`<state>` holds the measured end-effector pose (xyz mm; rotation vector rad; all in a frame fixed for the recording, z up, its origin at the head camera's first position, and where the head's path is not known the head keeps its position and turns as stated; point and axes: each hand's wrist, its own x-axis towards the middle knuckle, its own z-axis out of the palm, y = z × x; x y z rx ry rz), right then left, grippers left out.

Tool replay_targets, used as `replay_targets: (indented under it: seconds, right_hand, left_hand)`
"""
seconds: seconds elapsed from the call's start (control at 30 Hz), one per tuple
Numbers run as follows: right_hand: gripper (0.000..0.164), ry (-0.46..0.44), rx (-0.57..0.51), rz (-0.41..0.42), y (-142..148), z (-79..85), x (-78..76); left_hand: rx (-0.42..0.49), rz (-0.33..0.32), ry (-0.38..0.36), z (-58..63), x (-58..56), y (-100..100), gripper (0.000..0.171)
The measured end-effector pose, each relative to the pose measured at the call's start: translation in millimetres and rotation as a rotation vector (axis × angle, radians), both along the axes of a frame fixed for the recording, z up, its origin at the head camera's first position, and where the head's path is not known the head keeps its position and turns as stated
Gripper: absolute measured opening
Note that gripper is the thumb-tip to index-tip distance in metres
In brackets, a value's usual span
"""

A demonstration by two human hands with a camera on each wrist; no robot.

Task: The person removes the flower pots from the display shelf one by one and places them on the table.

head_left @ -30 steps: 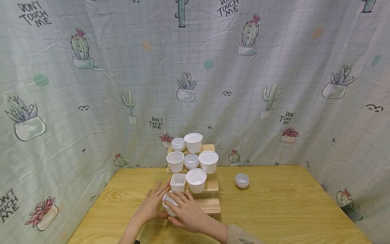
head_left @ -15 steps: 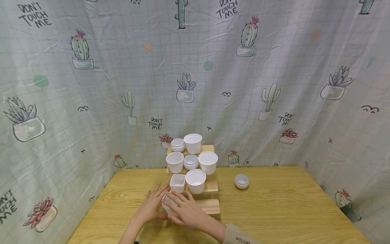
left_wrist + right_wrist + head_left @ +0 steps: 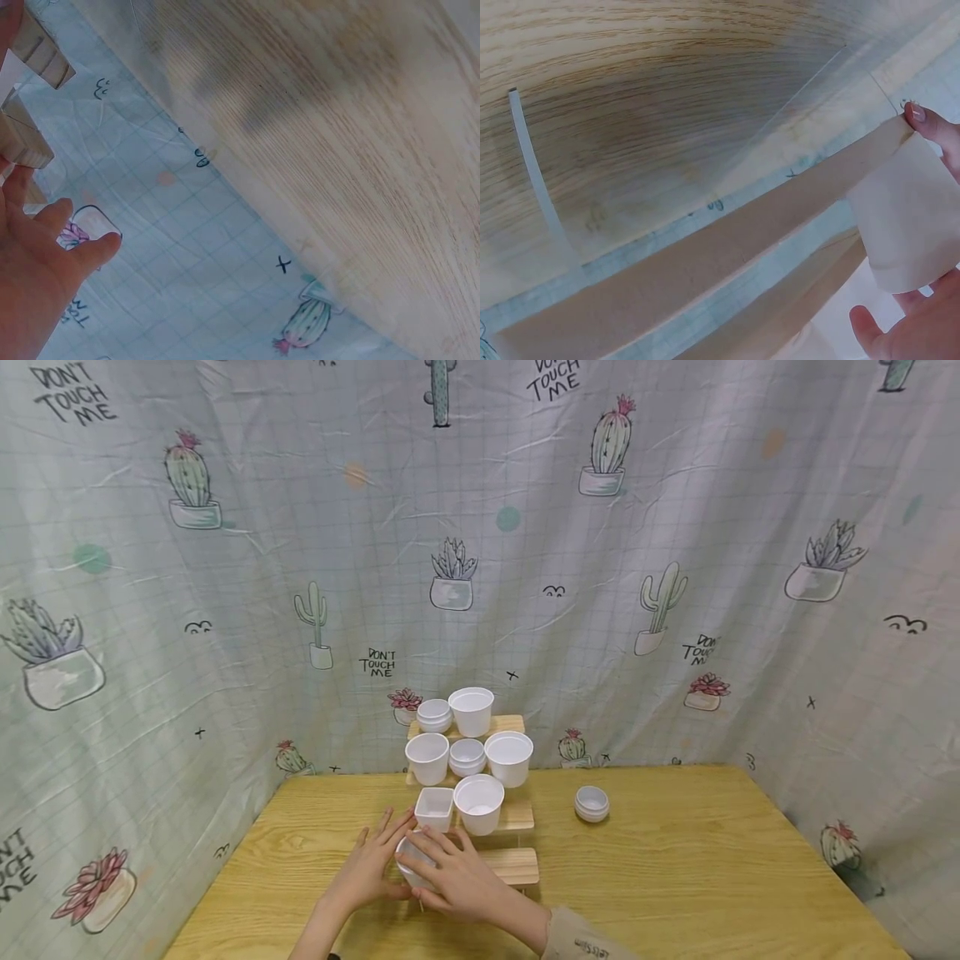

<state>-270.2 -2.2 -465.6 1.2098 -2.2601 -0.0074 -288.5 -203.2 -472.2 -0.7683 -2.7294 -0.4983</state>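
Observation:
A white plastic flowerpot (image 3: 411, 865) stands at the left end of the lowest step of a wooden tiered stand (image 3: 517, 865). My right hand (image 3: 460, 878) holds it from above and the right, fingers over its rim and thumb at the near side. Beside it on the left is my left hand (image 3: 363, 870), its fingers spread near the small square pot (image 3: 434, 810) on the step above. In the right wrist view a thumb touches the step's end next to the flowerpot (image 3: 900, 217). The left wrist view shows the left hand (image 3: 34, 274) with straight, spread fingers at the stand's edge.
Several white round pots, among them a large one (image 3: 478, 806) beside the square pot, fill the upper steps. One small round pot (image 3: 592, 805) sits alone on the wooden table (image 3: 675, 860), right of the stand. A cactus-print curtain (image 3: 517, 635) hangs behind.
The hands and the flowerpot keep nearly the same places. My right hand and sleeve have shifted slightly left, and the whole head view has moved a little.

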Motion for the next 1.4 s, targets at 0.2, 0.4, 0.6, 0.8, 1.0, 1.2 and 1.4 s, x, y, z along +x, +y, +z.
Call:
replay_targets:
  seconds: [0.2,0.4,0.6,0.8,1.0,1.2,1.4]
  right_hand:
    - [0.051,-0.010,-0.006,0.008,-0.2,0.0,0.8]
    - [0.053,-0.012,0.003,0.001,0.2,-0.3,0.5]
    - [0.051,-0.017,0.012,-0.007,-0.8,0.9,1.7]
    - [0.052,-0.019,0.010,-0.008,-0.9,2.6,3.3]
    - [0.052,-0.028,0.014,-0.009,-1.8,3.9,4.0]
    - [0.051,-0.034,0.017,-0.014,-4.4,4.3,2.4]
    - [0.049,-0.054,0.014,-0.027,-6.2,6.5,2.2]
  left_hand:
    - [0.005,-0.008,0.007,-0.5,-0.3,-0.3,0.102]
    - [0.003,-0.004,-0.038,0.9,-1.2,-1.2,0.101]
    - [-0.004,-0.010,-0.023,1.6,-1.5,-2.0,0.101]
    - [0.001,-0.013,-0.033,1.4,-1.9,-1.7,0.100]
    - [0.005,-0.013,-0.044,1.3,-1.3,-2.5,0.101]
    - [0.003,-0.005,-0.038,0.4,-0.2,-3.3,0.103]
    - [-0.008,-0.008,-0.019,0.9,-0.7,-2.3,0.100]
